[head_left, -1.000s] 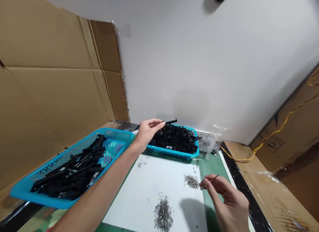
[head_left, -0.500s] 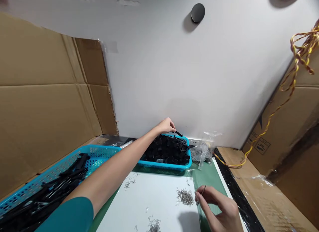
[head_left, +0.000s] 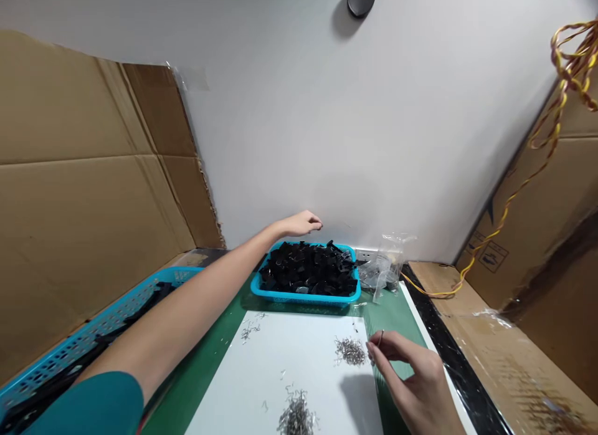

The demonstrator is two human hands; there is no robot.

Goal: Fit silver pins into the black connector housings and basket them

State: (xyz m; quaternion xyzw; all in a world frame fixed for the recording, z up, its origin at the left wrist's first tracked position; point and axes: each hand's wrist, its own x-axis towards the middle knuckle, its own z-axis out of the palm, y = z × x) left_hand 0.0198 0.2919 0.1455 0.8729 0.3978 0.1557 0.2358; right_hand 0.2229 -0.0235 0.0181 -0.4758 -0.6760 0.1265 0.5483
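Observation:
My left hand (head_left: 303, 224) is stretched out above the far edge of a blue basket (head_left: 303, 297) full of small black plastic pieces (head_left: 308, 268). Its fingers are loosely bent with a small gap, and nothing shows between them. At the lower right, my right hand (head_left: 411, 366) pinches thumb against forefinger. A thin bent metal wire piece (head_left: 382, 337) stands up at those fingertips. Just left of it, a small heap of metal wire pieces (head_left: 351, 351) lies on the white board (head_left: 317, 341). Another heap of wire pieces (head_left: 297, 415) sits at the near edge.
Long black parts fill another blue basket (head_left: 107, 316) at the left, partly hidden by my forearm. A clear plastic bag (head_left: 383, 270) stands right of the middle basket. Cardboard (head_left: 93, 204) borders the left side, and a yellow-brown twisted cable (head_left: 502, 220) hangs at the right.
The black piece held in my left hand is gone from its fingers, which have loosened above the basket. My right hand keeps its pinch. The view has shifted slightly.

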